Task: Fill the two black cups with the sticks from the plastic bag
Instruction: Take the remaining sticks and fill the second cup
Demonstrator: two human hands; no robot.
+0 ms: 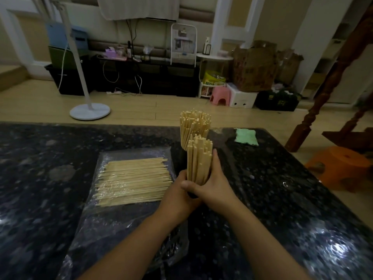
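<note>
Dark shiny table (60,150) holds the bag (113,215) at left, while both hands, left hand (178,196) and right hand (212,184), squeeze the near cup's sticks (198,160) mid-frame; keep them straight, push down gently

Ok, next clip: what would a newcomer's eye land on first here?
Both hands, left and right, wrap a near bundle of sticks standing upright at table centre, a second upright bundle just behind it. To the left, loose sticks lie flat on the clear bag, across the dark speckled table.
</note>
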